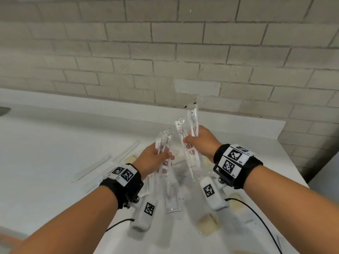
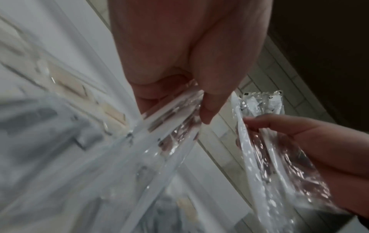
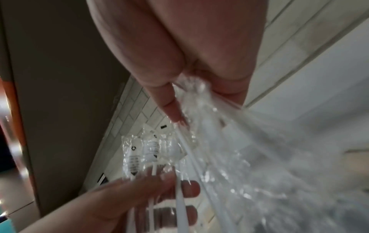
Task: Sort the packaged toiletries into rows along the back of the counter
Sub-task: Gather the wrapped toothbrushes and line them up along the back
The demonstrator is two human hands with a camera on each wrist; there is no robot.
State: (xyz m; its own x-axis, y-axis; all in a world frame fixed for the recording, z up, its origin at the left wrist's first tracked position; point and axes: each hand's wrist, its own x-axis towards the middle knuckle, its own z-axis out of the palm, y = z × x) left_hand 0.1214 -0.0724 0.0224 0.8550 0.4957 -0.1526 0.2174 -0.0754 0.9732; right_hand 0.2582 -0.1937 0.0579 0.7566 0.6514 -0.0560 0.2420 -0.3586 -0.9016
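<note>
Clear plastic packets with white toothbrushes are gripped in both hands above the white counter. One bunch of packets is clasped by the left hand, its fingers curled around it. A second bunch is held upright by the right hand, nearer the brick wall. Long flat sachets are seen lying on the counter at the left.

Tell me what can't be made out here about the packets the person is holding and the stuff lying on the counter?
- Packet count in the left hand: clear wrappers overlap in every view.
- Printing on the right hand's wrapped toothbrushes: too small in the head view.
- Items under the hands on the counter: blurred and hidden by arms.
- Beige packets: smeared in the left wrist view.
</note>
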